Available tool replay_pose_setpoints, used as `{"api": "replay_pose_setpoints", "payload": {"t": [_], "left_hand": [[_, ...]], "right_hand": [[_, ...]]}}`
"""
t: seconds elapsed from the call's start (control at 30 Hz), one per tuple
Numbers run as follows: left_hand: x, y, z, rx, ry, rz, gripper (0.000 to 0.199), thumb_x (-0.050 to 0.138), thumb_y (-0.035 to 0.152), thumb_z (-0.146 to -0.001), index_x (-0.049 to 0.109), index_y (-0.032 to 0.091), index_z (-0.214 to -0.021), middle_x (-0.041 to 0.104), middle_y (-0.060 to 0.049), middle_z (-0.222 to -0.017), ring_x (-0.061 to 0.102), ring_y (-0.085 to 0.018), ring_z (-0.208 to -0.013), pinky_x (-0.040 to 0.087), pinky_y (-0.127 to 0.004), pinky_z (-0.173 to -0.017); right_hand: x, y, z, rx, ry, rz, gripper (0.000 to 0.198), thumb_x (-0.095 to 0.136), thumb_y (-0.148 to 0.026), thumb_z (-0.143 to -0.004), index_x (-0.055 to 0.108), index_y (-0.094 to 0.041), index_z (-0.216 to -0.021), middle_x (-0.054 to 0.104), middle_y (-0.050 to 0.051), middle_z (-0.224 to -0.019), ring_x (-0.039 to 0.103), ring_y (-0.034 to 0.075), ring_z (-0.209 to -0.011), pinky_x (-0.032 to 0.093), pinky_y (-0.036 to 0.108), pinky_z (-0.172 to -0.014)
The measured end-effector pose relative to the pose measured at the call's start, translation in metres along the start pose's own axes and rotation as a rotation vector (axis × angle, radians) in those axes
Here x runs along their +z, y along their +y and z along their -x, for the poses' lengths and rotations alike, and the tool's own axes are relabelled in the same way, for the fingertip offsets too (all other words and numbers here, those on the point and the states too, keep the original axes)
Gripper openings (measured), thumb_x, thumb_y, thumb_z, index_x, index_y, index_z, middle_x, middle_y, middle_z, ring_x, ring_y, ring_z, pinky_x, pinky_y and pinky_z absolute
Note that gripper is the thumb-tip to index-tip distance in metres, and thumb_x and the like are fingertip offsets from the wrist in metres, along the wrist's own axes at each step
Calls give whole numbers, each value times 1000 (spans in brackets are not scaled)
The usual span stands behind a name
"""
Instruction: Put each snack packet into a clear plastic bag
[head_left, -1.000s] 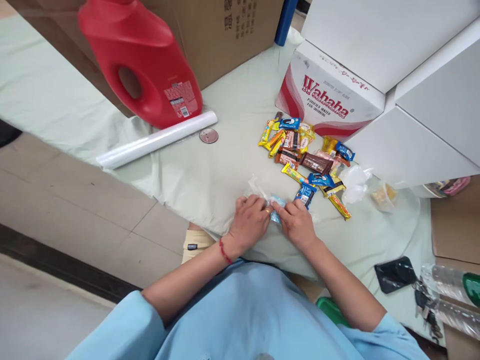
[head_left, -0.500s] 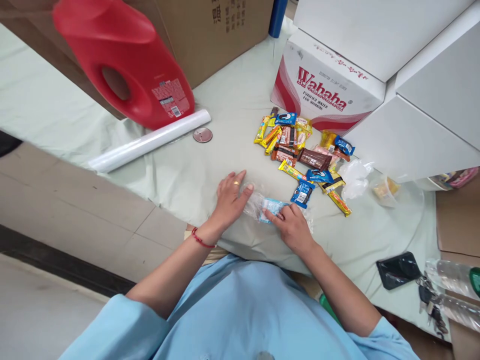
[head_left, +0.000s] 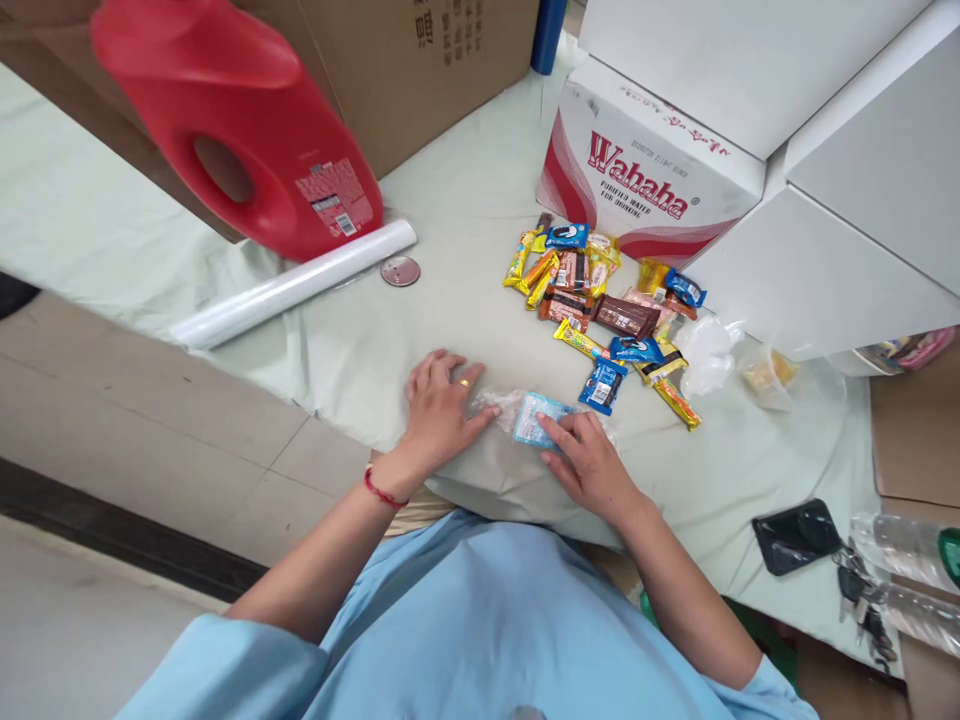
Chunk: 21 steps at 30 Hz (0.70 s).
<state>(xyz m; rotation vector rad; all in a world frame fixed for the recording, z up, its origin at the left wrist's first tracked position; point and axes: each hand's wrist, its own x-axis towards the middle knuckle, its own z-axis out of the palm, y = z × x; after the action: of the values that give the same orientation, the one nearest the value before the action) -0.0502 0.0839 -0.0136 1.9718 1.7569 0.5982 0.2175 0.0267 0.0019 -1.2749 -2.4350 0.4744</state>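
Note:
A light-blue packet (head_left: 531, 424) lies flat on the cloth with crumpled clear plastic film (head_left: 502, 408) around it. My left hand (head_left: 444, 412) rests palm down to its left, fingers spread, the thumb at the film's edge. On the packet's right part lies my right hand (head_left: 591, 466), its index finger stretched over the top. The right thumb is apart from the index, near the packet's lower edge, and nothing shows gripped between them. Just beyond sits a blue snack wrapper (head_left: 603, 386), in front of a pile of small wrapped snacks (head_left: 571, 272).
A red jug (head_left: 277, 110), a white roll (head_left: 300, 284) and a round disc (head_left: 400, 270) are at the left. Behind the snacks stands a Wahaha carton (head_left: 645, 165). To the right are a plastic cup (head_left: 769, 378), a black phone (head_left: 796, 536), keys (head_left: 862, 600) and bottles (head_left: 904, 550).
My left hand has slid left, away from the packet. My right fingers have loosened from a curled pose, with index and thumb now apart; more of the packet shows.

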Motion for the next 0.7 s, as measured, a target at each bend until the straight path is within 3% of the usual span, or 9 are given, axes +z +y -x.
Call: {"api": "replay_pose_setpoints", "payload": {"t": [0.07,0.1,0.2,0.3,0.4,0.5,0.57,0.63,0.7], "left_hand": [[-4,-1,0,20,2,98,26,73,39,-80,74,23,-101,54,-16,-150,30,-45,-155,23,-67,-124],[-8,0,0,16,-10,200,18,70,38,-80,70,22,-90,56,-15,-148,36,-43,-152,28,-65,-124],[-22,12,-2,-75,-122,602,20,67,39,-81,57,22,-78,70,-11,-114,68,-29,-110,55,-47,-99],[-23,38,2,-165,-210,780,22,68,40,-83,57,22,-80,72,-5,-88,68,-20,-80,57,-35,-76],[-9,70,11,-54,-198,651,14,61,34,-90,67,21,-88,78,-6,-96,72,-21,-89,58,-36,-83],[11,93,26,233,-218,312,28,54,32,-100,76,19,-113,77,-14,-130,70,-29,-121,54,-48,-105],[22,97,38,387,-197,73,39,51,34,-105,72,15,-131,69,-17,-145,64,-33,-134,47,-56,-114],[29,93,49,499,-159,-98,44,47,34,-107,66,13,-141,64,-18,-152,61,-33,-138,41,-61,-118],[35,86,56,581,-130,-216,44,45,30,-108,64,13,-144,59,-16,-157,58,-32,-141,38,-62,-120]], "right_hand": [[-2,-2,3,10,-1,-13,51,58,-33,-106,53,-29,-157,60,12,-115,55,27,-103,53,45,-93],[-2,-2,4,18,0,-7,48,58,-33,-106,56,-28,-154,61,12,-115,56,27,-103,53,45,-94],[-1,-5,4,27,18,17,41,56,-29,-107,63,-26,-147,62,11,-112,56,27,-101,53,44,-92],[2,-8,0,23,21,28,36,55,-25,-106,68,-26,-140,63,12,-111,55,27,-101,53,43,-90],[3,-11,-1,33,28,4,29,54,-21,-105,72,-23,-127,65,13,-113,55,28,-105,54,43,-91],[-1,-10,5,38,62,-115,26,52,-20,-104,72,-22,-121,67,15,-117,58,28,-111,55,45,-94],[-7,-4,13,50,64,-240,27,51,-22,-104,71,-23,-121,70,13,-119,62,27,-113,55,45,-97],[-14,6,23,174,143,-316,29,46,-25,-106,72,-24,-121,73,10,-113,68,24,-105,56,41,-94],[-18,18,31,403,324,-257,32,43,-31,-109,72,-23,-119,73,8,-102,68,22,-93,56,38,-87]]}}
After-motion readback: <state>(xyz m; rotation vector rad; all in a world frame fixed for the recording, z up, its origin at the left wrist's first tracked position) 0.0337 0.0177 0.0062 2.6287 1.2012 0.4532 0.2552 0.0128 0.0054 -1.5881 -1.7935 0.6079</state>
